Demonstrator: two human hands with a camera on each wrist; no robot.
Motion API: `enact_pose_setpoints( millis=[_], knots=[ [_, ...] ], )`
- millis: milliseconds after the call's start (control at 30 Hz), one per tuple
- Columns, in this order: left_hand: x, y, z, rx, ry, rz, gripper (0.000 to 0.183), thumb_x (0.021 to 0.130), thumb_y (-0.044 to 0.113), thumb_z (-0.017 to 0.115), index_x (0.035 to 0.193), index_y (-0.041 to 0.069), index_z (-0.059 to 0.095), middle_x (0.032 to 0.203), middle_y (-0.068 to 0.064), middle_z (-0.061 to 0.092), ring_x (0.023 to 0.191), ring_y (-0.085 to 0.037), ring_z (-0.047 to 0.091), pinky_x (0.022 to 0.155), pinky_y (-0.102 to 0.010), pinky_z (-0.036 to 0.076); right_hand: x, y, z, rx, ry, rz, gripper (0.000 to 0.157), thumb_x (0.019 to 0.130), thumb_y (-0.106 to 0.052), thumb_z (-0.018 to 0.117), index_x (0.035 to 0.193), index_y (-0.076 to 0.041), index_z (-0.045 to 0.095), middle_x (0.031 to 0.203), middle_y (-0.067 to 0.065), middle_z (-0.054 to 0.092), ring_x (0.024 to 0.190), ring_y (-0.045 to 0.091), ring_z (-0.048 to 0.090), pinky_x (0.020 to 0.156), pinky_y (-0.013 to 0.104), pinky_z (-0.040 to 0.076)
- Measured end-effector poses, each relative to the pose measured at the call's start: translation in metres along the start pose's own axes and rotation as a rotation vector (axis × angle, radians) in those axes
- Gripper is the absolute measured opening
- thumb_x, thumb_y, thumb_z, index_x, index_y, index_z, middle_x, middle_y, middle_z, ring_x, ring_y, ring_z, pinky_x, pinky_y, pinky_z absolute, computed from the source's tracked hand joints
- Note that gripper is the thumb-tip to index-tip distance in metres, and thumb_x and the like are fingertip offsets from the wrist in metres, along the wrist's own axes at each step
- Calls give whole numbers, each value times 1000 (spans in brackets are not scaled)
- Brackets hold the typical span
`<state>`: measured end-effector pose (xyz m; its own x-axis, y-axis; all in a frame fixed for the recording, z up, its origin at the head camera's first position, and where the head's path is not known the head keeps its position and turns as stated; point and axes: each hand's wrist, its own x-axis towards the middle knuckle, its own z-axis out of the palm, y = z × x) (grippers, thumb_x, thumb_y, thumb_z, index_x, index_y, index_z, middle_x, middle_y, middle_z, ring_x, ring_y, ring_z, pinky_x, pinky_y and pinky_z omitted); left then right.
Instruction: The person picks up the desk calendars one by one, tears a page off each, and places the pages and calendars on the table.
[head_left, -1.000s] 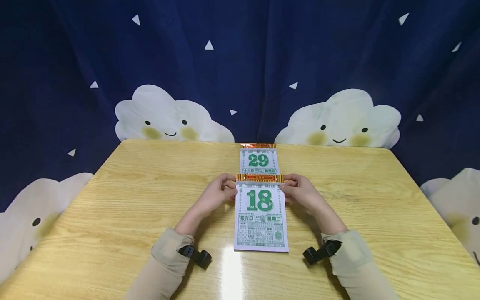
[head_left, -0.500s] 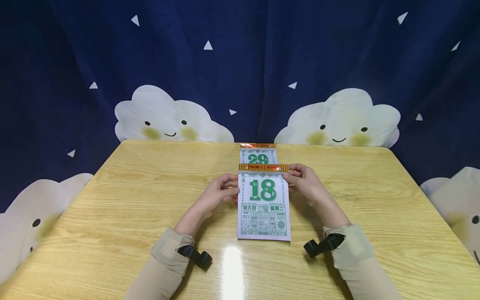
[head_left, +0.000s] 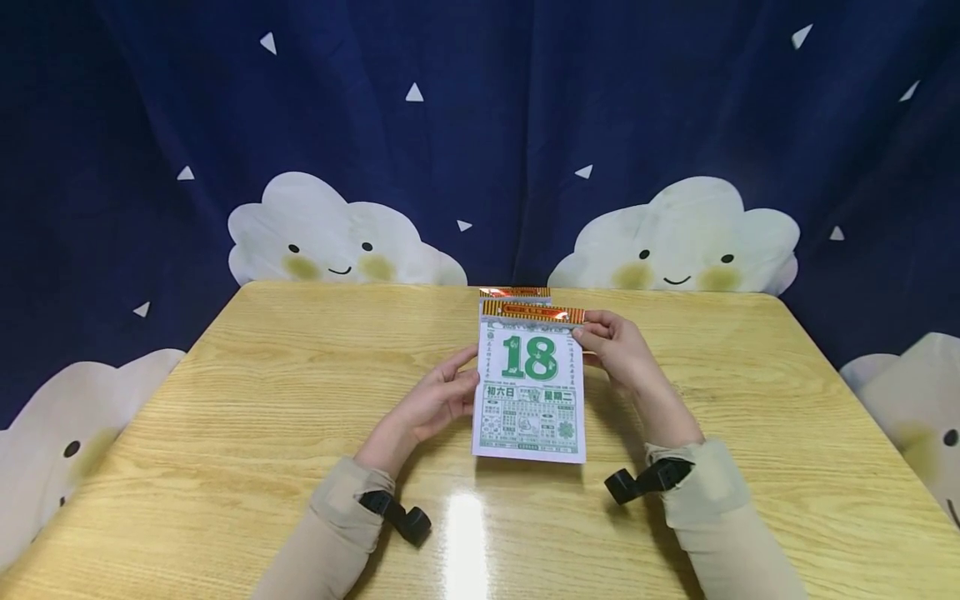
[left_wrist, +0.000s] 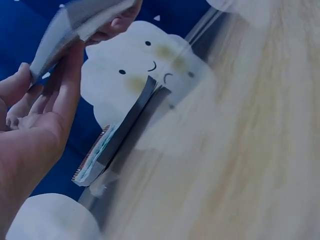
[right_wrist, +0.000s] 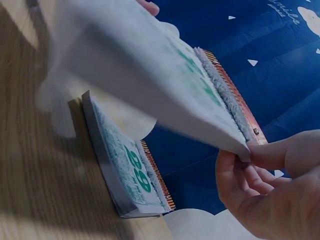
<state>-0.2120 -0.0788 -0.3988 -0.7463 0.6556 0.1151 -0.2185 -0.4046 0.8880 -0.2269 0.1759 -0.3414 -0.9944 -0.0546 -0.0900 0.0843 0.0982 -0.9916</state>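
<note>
A tear-off calendar (head_left: pixel 529 408) with a big green 18 and a red-and-gold top strip is held up off the table, its shadow below it. My left hand (head_left: pixel 435 398) holds its left edge, thumb at the side and fingers underneath, as the left wrist view shows. At the upper right corner, my right hand (head_left: pixel 622 354) pinches the calendar between thumb and fingers. A second calendar (right_wrist: pixel 125 165), with a green 29, lies flat on the table behind; in the head view mostly its top strip (head_left: pixel 514 292) shows, the rest covered by the held one.
The wooden table (head_left: pixel 300 375) reaches to a dark blue curtain (head_left: pixel 480 125) with smiling clouds and small white triangles. A bright light reflection (head_left: pixel 465 542) lies on the tabletop near the front. Each wrist wears a small black camera on a strap (head_left: pixel 652 481).
Both hands have raised the 18 calendar and carried it away from the person, the right hand moving further. It now hides the 29 that showed behind it.
</note>
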Motion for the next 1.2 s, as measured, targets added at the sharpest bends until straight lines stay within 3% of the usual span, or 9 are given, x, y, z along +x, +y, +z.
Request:
enact_pose_setpoints(
  millis=[200,333,533,633,767,867,967,1067,1200],
  knots=[
    [-1,-3,2,-38,44,22,49,89,4,37,135,11,22,103,-6,58,86,-19,57,73,-33,46,-4,-1,5,-30,38,-75,43,85,-11,50,123,4,36,95,7,53,73,5,55,68,24,49],
    [0,-3,1,-31,41,42,48,89,3,36,135,11,21,102,-6,59,85,-19,58,72,-33,46,-7,-3,8,-139,81,-160,41,85,-11,50,121,3,40,102,15,52,76,9,55,68,22,48],
    [-1,-1,0,-24,55,47,49,89,2,36,134,12,22,104,-6,58,87,-20,57,75,-35,44,-18,-3,13,-297,322,-366,28,79,-11,58,106,-4,55,103,6,54,86,14,53,71,23,45],
    [-2,0,-1,-7,75,41,49,89,2,36,134,12,22,104,-6,58,87,-19,57,75,-35,44,-25,-2,14,-359,365,-507,18,78,-12,59,96,-7,60,93,-1,56,83,11,53,73,25,43],
    [-2,1,-1,-1,85,47,48,88,2,37,134,11,23,104,-6,58,86,-20,57,74,-34,45,-36,-2,18,-530,264,-701,10,79,-14,60,87,-13,63,84,-5,59,77,7,52,68,23,42],
    [-1,1,-1,-10,81,61,48,88,2,37,134,10,23,104,-6,58,85,-20,57,72,-33,45,-44,-2,23,-619,138,-794,8,77,-13,61,84,-13,64,82,-8,59,70,5,51,57,19,39],
    [-1,1,0,-15,84,69,47,89,1,36,133,9,23,103,-6,58,84,-19,58,71,-31,46,-51,1,28,-669,-2,-829,8,76,-12,63,83,-13,65,81,-10,58,66,3,48,52,18,38],
    [-1,1,-1,-13,99,70,47,89,2,35,133,10,23,102,-6,59,83,-19,59,71,-31,46,-56,5,32,-718,-125,-842,8,75,-13,64,82,-15,65,80,-12,57,66,2,47,54,18,41],
    [0,2,-1,-16,126,75,47,89,3,36,133,12,24,103,-6,59,82,-19,59,71,-31,46,-59,10,37,-790,-221,-908,10,71,-21,68,80,-18,64,78,-14,56,69,1,47,59,16,40]
  ],
)
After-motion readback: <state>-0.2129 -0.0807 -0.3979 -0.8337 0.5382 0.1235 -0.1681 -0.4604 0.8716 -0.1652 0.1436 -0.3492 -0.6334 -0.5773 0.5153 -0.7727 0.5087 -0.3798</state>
